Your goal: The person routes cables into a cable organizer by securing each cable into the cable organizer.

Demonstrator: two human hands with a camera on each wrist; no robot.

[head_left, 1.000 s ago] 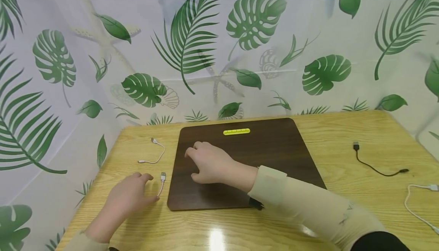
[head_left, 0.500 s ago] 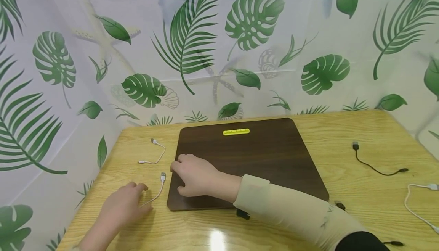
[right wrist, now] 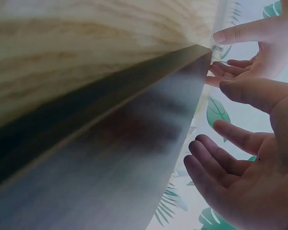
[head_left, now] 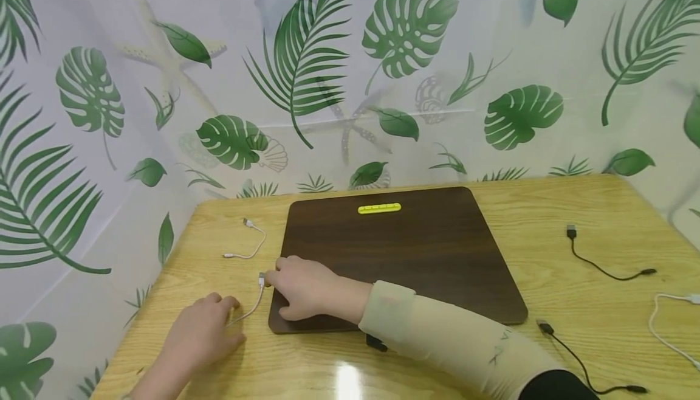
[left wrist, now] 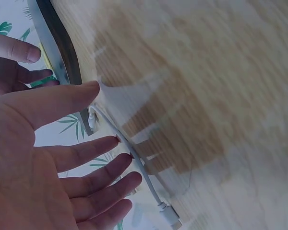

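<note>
A short white USB cable lies on the table left of the dark brown board. My left hand is low over its near end, thumb and fingers spread. In the left wrist view the white cable runs close beside those fingertips, with nothing gripped. My right hand reaches across the board's left edge, its fingertips right at the cable's USB plug. In the right wrist view my right hand has its thumb and fingers apart, and nothing is between them.
A yellow cable holder sits near the board's back edge. Another white cable lies farther back on the left. Right of the board are a black cable, a nearer black cable and a white cable.
My right hand has moved left and nearer, from over the board to the USB plug of the white cable. My left hand has drawn slightly back along the cable.
</note>
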